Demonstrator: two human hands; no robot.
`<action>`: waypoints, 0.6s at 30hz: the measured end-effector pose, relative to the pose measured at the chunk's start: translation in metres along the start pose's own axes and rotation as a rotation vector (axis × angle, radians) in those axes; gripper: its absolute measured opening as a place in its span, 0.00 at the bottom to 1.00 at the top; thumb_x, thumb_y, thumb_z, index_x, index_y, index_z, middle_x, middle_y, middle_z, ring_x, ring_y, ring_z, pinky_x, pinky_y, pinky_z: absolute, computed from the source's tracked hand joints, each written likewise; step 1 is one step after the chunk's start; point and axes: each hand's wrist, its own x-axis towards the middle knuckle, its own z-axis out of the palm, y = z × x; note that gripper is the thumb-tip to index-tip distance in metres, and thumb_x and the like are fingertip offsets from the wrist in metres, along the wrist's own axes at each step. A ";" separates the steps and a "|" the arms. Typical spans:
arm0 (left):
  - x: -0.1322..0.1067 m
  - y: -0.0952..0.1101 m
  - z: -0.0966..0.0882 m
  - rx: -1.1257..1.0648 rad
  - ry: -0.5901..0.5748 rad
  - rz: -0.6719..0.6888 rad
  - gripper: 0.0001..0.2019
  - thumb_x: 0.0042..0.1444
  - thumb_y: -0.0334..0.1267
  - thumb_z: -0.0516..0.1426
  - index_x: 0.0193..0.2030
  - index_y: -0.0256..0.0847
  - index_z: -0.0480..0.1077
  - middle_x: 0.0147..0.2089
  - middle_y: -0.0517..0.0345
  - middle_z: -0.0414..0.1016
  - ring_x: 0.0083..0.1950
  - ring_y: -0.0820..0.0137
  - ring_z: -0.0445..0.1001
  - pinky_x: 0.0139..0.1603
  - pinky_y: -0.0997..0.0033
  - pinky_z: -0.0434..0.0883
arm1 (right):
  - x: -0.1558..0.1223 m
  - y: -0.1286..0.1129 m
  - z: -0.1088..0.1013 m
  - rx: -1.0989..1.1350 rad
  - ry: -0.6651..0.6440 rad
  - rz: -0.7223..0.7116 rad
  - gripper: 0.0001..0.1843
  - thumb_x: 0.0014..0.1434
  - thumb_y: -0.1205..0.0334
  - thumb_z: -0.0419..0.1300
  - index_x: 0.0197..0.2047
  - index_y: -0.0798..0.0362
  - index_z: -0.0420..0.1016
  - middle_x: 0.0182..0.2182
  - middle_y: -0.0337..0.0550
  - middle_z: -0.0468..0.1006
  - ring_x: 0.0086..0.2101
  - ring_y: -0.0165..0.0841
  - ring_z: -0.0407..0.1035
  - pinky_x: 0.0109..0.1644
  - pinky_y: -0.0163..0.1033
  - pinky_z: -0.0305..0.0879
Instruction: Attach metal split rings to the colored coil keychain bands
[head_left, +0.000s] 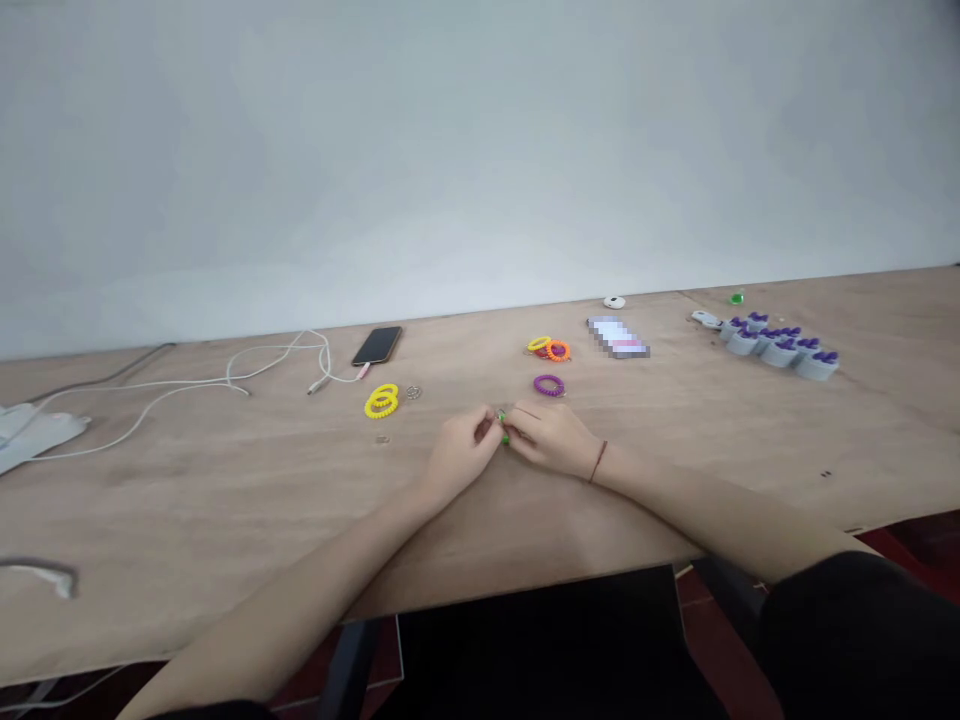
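Note:
My left hand (466,445) and my right hand (555,437) meet above the table, fingertips pinched together. Between them is a small green coil keyring (505,439), mostly hidden by the fingers, with a bit of metal showing at its top. Both hands are closed on it. A purple coil keyring (549,386) lies just beyond my right hand. To the left of my left hand are yellow coil keyrings (382,401), overlapping, beside several metal rings (413,393). Farther back, yellow, red and orange coil keyrings (558,350) lie in a small pile.
A black phone (378,346) is plugged into a white cable (277,347) on the left. A lit phone (618,337) lies back right, near a white earbud case (614,302). Several grey-white pieces with purple tops (780,352) stand at right. The wall closes off the table's back.

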 end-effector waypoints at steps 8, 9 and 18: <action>0.001 0.001 -0.003 -0.089 -0.067 -0.014 0.11 0.53 0.36 0.48 0.21 0.38 0.57 0.20 0.65 0.56 0.24 0.76 0.56 0.26 0.76 0.53 | 0.007 0.007 -0.005 0.550 0.101 0.468 0.18 0.62 0.56 0.46 0.26 0.54 0.68 0.20 0.36 0.65 0.23 0.27 0.60 0.25 0.33 0.54; 0.000 0.002 -0.003 -0.115 -0.080 -0.005 0.11 0.53 0.36 0.48 0.21 0.38 0.58 0.20 0.65 0.56 0.24 0.77 0.55 0.26 0.77 0.53 | 0.007 0.009 -0.003 0.633 0.104 0.514 0.17 0.63 0.55 0.45 0.30 0.54 0.69 0.23 0.37 0.68 0.26 0.28 0.63 0.27 0.33 0.57; -0.001 0.000 -0.002 -0.233 -0.182 0.083 0.09 0.53 0.34 0.49 0.23 0.37 0.61 0.22 0.65 0.60 0.25 0.77 0.58 0.27 0.78 0.56 | 0.013 0.002 -0.008 1.050 -0.269 0.576 0.19 0.62 0.55 0.44 0.22 0.52 0.60 0.21 0.37 0.64 0.25 0.29 0.60 0.29 0.35 0.59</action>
